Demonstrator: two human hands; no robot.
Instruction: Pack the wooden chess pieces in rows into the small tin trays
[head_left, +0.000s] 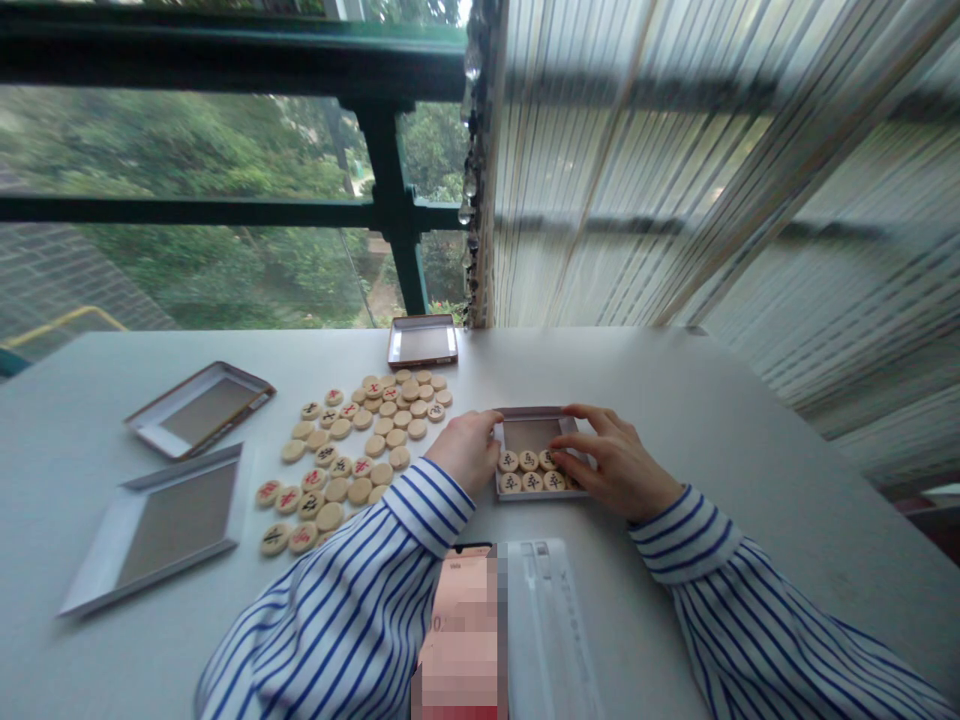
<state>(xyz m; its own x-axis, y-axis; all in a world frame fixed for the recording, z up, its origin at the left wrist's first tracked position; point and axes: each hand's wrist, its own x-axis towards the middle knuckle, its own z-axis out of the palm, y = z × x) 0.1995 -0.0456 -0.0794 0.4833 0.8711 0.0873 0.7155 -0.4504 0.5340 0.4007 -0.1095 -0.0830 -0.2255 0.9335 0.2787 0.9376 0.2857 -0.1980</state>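
A small white box (534, 415) sits on the table in front of me with several round wooden chess pieces (529, 461) lined up inside its near half. My left hand (469, 448) rests closed against the box's left edge. My right hand (611, 455) lies over the box's right side, fingers curled, fingertips on the pieces at the right end of the rows. A loose pile of wooden chess pieces (352, 440) with red and black characters spreads to the left of my left hand.
Two empty box lids (196, 408) (161, 525) lie at the left, a third tray (422, 341) at the back by the window. A phone (461, 630) and a white packet (547, 620) lie near me. A striped curtain (712, 170) hangs at the right.
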